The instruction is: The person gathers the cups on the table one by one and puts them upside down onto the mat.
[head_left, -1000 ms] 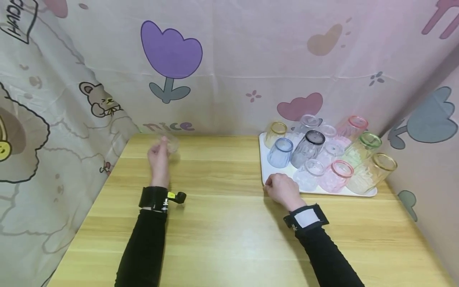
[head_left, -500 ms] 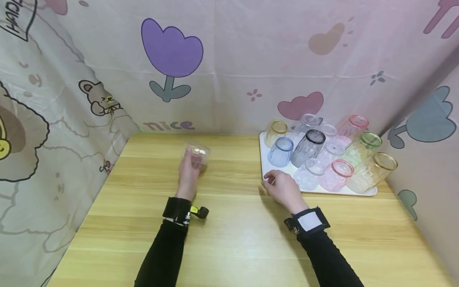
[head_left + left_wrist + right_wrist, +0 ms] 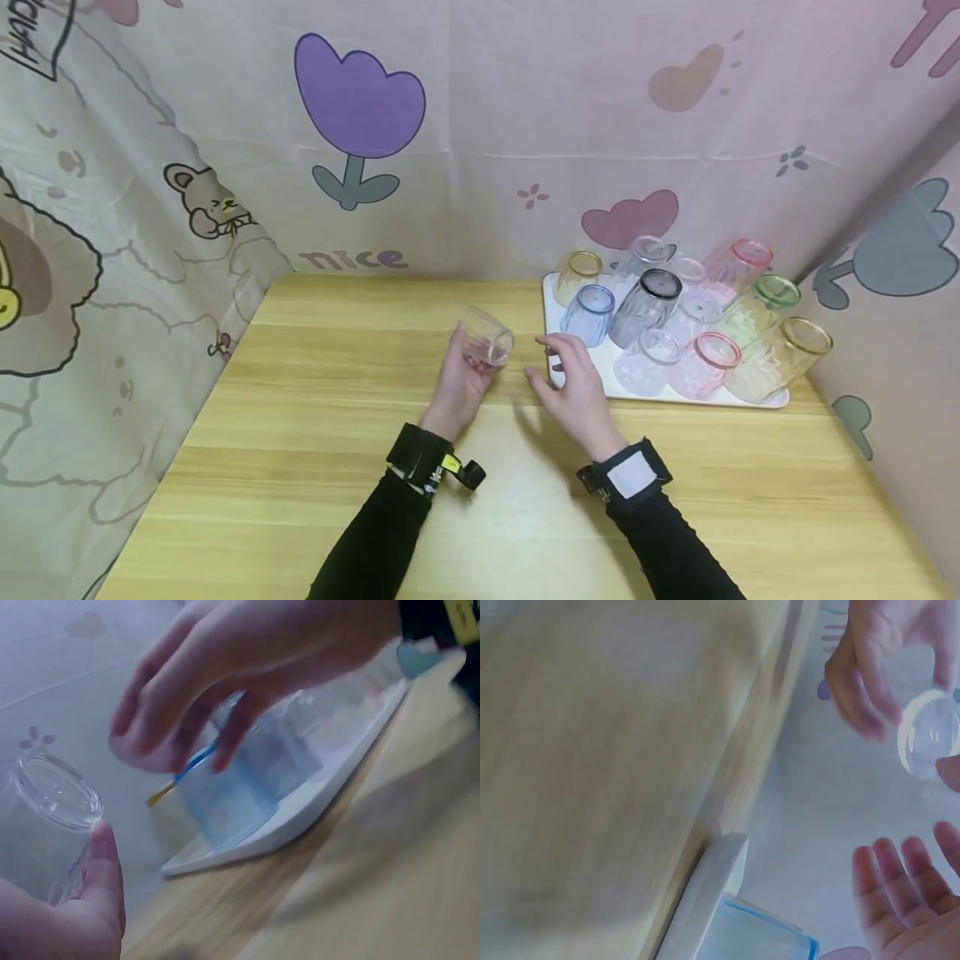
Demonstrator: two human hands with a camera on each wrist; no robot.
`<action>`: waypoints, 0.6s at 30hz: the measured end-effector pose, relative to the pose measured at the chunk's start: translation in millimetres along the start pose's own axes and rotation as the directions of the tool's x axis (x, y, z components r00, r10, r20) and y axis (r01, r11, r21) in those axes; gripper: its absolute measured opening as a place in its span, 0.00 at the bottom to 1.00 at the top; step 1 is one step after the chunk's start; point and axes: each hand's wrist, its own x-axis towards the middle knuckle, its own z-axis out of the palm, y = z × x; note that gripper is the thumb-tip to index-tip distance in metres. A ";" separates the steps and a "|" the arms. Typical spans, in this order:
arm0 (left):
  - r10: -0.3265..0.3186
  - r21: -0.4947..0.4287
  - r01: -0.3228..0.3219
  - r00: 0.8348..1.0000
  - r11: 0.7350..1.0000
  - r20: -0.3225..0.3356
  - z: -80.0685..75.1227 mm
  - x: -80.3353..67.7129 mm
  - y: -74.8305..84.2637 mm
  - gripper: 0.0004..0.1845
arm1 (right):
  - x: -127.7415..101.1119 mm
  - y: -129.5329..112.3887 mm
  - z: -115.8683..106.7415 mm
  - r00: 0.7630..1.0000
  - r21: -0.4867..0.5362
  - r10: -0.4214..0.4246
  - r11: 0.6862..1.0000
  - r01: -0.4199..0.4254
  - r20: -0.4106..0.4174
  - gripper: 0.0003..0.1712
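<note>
My left hand (image 3: pixel 457 387) grips a clear drinking glass (image 3: pixel 486 337) above the table, tilted with its round base toward the right hand. In the left wrist view the thumb lies along the side of the glass (image 3: pixel 49 817). Just right of it, my right hand (image 3: pixel 576 400) is held out with fingers spread and nothing in them. Its fingertips overlap the left edge of a white tray (image 3: pixel 551 310) in the head view. The right wrist view has a fingertip overlapping the base of the glass (image 3: pixel 930 735).
Several upside-down glasses crowd the tray, including a blue glass (image 3: pixel 587 317), a dark grey glass (image 3: pixel 645 310) and a yellow glass (image 3: pixel 780 362). A patterned curtain (image 3: pixel 480 200) hangs along the back of the wooden table (image 3: pixel 300 500).
My left hand has carried the glass from the table's far left toward the middle, tilting it. The right hand has opened its fingers and shifted slightly left toward it.
</note>
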 end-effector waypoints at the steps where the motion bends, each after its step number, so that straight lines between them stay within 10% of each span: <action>1: -0.016 -0.017 0.017 1.000 1.000 0.010 2.4 -0.7 -3.5 0.44 | -0.3 -0.2 1.0 1.000 -0.001 -0.017 1.000 0.017 0.001 0.32; 18: -0.120 -0.004 0.120 0.990 0.993 0.074 24.1 -12.8 -36.9 0.37 | -6.6 0.0 6.4 0.989 -0.012 -0.138 0.990 0.139 0.052 0.48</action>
